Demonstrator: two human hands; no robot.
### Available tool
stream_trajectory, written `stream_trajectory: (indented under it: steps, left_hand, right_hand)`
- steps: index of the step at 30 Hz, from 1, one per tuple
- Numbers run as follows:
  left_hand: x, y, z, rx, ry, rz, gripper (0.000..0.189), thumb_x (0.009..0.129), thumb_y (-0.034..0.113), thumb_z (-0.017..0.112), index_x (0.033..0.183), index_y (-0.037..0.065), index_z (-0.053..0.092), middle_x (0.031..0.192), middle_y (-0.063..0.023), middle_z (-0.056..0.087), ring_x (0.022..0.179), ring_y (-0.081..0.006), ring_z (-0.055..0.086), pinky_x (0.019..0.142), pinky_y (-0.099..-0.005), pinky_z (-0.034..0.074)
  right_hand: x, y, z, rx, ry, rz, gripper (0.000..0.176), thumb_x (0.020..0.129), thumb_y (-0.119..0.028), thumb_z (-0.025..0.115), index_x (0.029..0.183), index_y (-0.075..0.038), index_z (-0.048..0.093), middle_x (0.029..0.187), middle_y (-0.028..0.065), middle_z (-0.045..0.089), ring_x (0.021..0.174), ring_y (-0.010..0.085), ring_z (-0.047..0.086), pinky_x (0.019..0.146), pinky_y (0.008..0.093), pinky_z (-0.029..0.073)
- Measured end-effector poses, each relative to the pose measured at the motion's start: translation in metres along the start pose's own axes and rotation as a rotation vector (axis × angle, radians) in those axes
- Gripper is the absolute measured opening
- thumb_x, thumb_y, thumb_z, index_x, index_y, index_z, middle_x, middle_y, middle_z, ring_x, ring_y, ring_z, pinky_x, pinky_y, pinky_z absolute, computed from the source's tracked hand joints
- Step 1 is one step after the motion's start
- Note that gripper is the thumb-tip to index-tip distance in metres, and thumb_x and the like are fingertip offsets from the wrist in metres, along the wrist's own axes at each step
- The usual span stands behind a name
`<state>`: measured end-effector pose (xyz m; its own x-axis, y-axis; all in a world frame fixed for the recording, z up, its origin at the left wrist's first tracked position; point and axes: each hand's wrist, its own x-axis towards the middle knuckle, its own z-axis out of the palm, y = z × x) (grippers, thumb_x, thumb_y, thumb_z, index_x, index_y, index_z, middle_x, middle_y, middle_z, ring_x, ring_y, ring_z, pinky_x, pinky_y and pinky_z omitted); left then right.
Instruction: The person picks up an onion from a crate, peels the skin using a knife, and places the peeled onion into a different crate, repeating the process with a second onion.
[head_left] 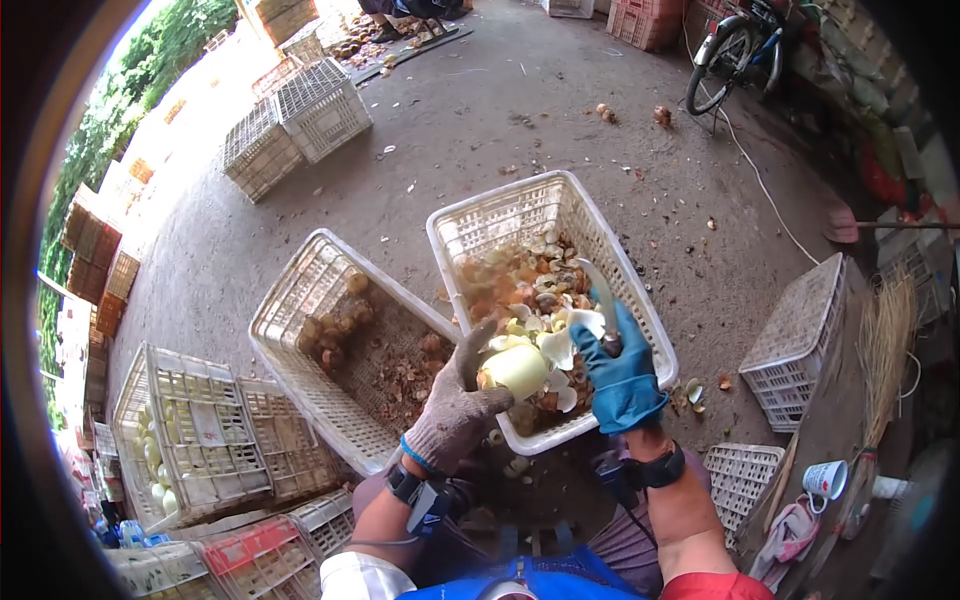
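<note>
A pale onion (518,372), largely stripped of its brown skin, sits in the fingers of my left hand (452,408), which wears a grey knit glove. In a blue rubber glove, my right hand (625,378) grips a small knife with a curved blade (603,292) pointing up and away. Loose white peel (586,322) is at the right fingers. Both hands are over the near end of a white plastic crate (640,295) holding onion skins (510,285). To its left, another crate (285,290) contains brown unpeeled onions (335,325) and skin scraps.
At the left, a crate (205,420) holds pale onions. Two crates (325,110) stand farther off. To the right are an upturned crate (790,340), a straw broom (885,350) and a white cup (825,480). A bicycle (735,55) stands at the back; a cable (765,185) crosses the floor.
</note>
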<state>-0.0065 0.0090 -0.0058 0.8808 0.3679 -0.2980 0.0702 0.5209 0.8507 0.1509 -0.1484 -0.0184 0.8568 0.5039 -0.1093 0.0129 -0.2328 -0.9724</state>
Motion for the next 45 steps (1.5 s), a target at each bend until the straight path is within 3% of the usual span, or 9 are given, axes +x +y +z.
stream_trajectory:
  steps: [4, 8, 13, 21, 31, 35, 38, 39, 45]
  left_hand:
    - [0.000, 0.001, -0.002, 0.120, 0.032, 0.051, 0.097, 0.076, -0.004, 0.075, 0.162, 0.003, 0.032, 0.148, -0.0152, 0.055, 0.133, -0.0241, 0.056, 0.113, -0.0373, 0.047]
    - [0.004, -0.011, -0.011, 0.052, -0.007, 0.088, 0.098, 0.076, -0.002, 0.076, 0.163, 0.003, 0.031, 0.147, -0.0152, 0.055, 0.133, -0.0246, 0.056, 0.113, -0.0374, 0.047]
    - [0.004, -0.002, -0.009, 0.083, -0.112, 0.104, 0.104, 0.076, 0.005, 0.085, 0.164, 0.004, 0.029, 0.150, -0.0151, 0.052, 0.136, -0.0248, 0.054, 0.114, -0.0376, 0.046]
    - [0.014, -0.030, -0.014, 0.066, 0.031, 0.150, 0.104, 0.081, 0.018, 0.090, 0.162, -0.001, 0.027, 0.143, -0.0189, 0.057, 0.129, -0.0266, 0.059, 0.110, -0.0399, 0.050]
    - [0.017, -0.031, -0.002, 0.187, 0.143, 0.173, 0.086, 0.085, 0.011, 0.071, 0.160, -0.002, 0.031, 0.142, -0.0192, 0.057, 0.127, -0.0272, 0.061, 0.108, -0.0386, 0.051]
    - [0.009, -0.019, 0.007, -0.114, 0.088, 0.049, 0.086, 0.087, 0.020, 0.074, 0.159, 0.002, 0.033, 0.142, -0.0163, 0.057, 0.128, -0.0307, 0.061, 0.110, -0.0461, 0.052]
    - [0.009, -0.012, 0.004, -0.282, 0.068, 0.034, 0.079, 0.091, 0.027, 0.074, 0.157, 0.004, 0.037, 0.142, -0.0161, 0.058, 0.127, -0.0339, 0.061, 0.111, -0.0517, 0.052]
    - [0.010, -0.015, -0.001, -0.320, 0.059, 0.039, 0.076, 0.093, 0.029, 0.074, 0.156, 0.005, 0.039, 0.142, -0.0163, 0.058, 0.127, -0.0349, 0.061, 0.111, -0.0534, 0.053]
    - [0.019, -0.037, -0.020, -0.677, 0.134, -0.002, 0.060, 0.099, 0.034, 0.070, 0.148, 0.006, 0.049, 0.139, -0.0199, 0.060, 0.126, -0.0380, 0.062, 0.110, -0.0523, 0.054]
  right_hand:
    - [-0.014, -0.018, 0.000, -0.017, 0.010, -0.247, 0.053, 0.098, -0.019, 0.076, 0.146, -0.004, 0.057, 0.129, 0.0156, 0.071, 0.096, 0.0142, 0.070, 0.083, 0.0329, 0.059]
    - [-0.019, -0.016, -0.004, -0.089, -0.252, -0.315, 0.048, 0.103, -0.010, 0.068, 0.148, -0.002, 0.055, 0.145, 0.0137, 0.063, 0.128, 0.0197, 0.062, 0.105, 0.0318, 0.052]
    - [-0.020, -0.017, -0.005, 0.146, -0.415, -0.047, 0.047, 0.102, -0.010, 0.068, 0.146, -0.003, 0.057, 0.129, 0.0111, 0.071, 0.115, 0.0175, 0.068, 0.098, 0.0314, 0.055]
    - [-0.020, -0.022, 0.009, -0.113, -0.206, -0.289, 0.034, 0.094, -0.004, 0.073, 0.128, -0.003, 0.069, 0.121, 0.0151, 0.074, 0.109, 0.0235, 0.072, 0.093, 0.0344, 0.057]
    - [-0.015, -0.005, 0.014, -0.464, 0.030, -0.485, 0.019, 0.092, -0.008, 0.073, 0.110, -0.003, 0.070, 0.104, 0.0133, 0.075, 0.092, 0.0316, 0.074, 0.081, 0.0401, 0.059]
    - [0.003, -0.008, -0.004, -0.405, 0.023, -0.188, 0.035, 0.096, -0.017, 0.075, 0.128, -0.003, 0.069, 0.115, 0.0188, 0.074, 0.102, 0.0307, 0.074, 0.087, 0.0381, 0.058]
    - [-0.002, -0.004, 0.000, -0.438, -0.002, -0.339, 0.040, 0.096, -0.019, 0.073, 0.134, -0.008, 0.067, 0.109, 0.0196, 0.075, 0.079, 0.0298, 0.074, 0.075, 0.0404, 0.058]
    - [-0.007, -0.005, 0.003, -0.440, -0.039, -0.319, 0.046, 0.096, -0.019, 0.076, 0.139, -0.007, 0.065, 0.121, 0.0190, 0.074, 0.101, 0.0293, 0.074, 0.086, 0.0384, 0.058]
    - [-0.021, -0.001, 0.022, -0.562, -0.113, -0.529, 0.060, 0.080, 0.005, 0.068, 0.138, -0.013, 0.067, 0.103, 0.0169, 0.073, 0.079, 0.0339, 0.073, 0.072, 0.0432, 0.057]
